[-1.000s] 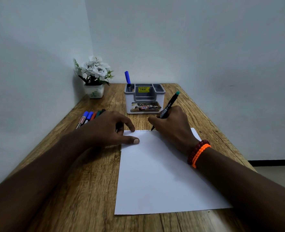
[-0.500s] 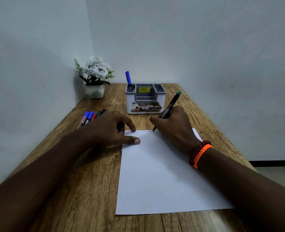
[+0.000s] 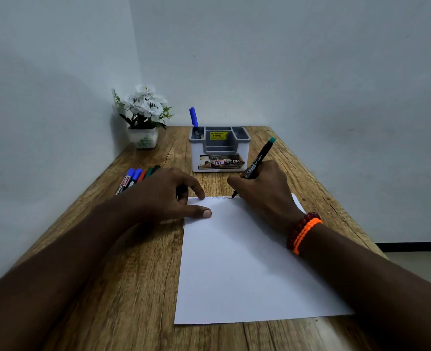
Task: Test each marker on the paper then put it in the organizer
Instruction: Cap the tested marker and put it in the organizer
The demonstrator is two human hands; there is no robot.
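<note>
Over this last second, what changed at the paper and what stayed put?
The right hand, gripping the green-capped marker, kept scribbling; the faint zigzag along the paper top edge grew rightward. The left hand kept pressing the paper corner. Organizer and spare markers unchanged.

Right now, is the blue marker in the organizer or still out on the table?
In. The blue marker stands upright in the organizer's left rear compartment, its cap poking above the rim.

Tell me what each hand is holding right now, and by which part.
The right hand grips the green-ended marker low on its barrel, near the tip, which touches the paper. The left hand grips nothing; its thumb and fingertips press on the paper's far left corner.
</note>
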